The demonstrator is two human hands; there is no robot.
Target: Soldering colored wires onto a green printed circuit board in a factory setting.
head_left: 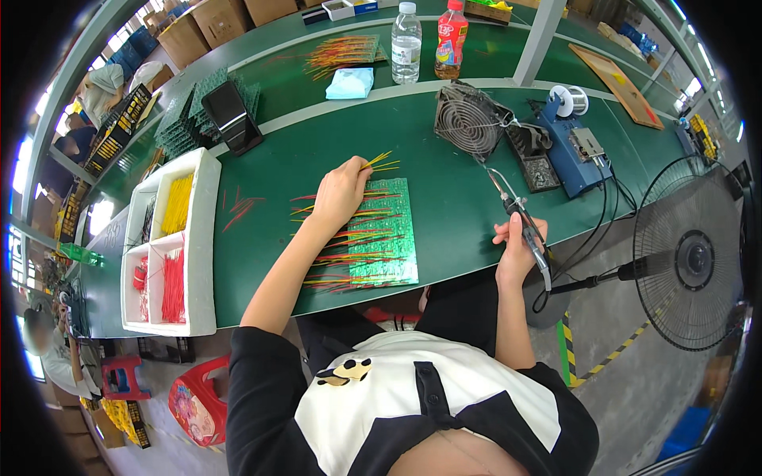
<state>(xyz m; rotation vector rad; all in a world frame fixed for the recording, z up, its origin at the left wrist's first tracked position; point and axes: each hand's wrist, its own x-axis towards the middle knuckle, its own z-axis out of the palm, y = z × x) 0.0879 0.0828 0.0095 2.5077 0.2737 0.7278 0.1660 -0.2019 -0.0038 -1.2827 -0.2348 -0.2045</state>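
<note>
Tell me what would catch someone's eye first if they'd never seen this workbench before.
Likely the green circuit board bristling with red and yellow wires, lying mid-table under the left hand, which pinches a few yellow wires. To its right, the right hand grips a soldering iron at the table's front edge, its tip towards a small round-grilled fan. At the far right stands a big black pedestal fan on the floor.

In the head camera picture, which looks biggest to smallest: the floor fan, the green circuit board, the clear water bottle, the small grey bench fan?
1. Floor fan, though it sits near the bent rim.
2. Green circuit board.
3. Small grey bench fan.
4. Clear water bottle, though it stands farther away, so unsure.
</note>
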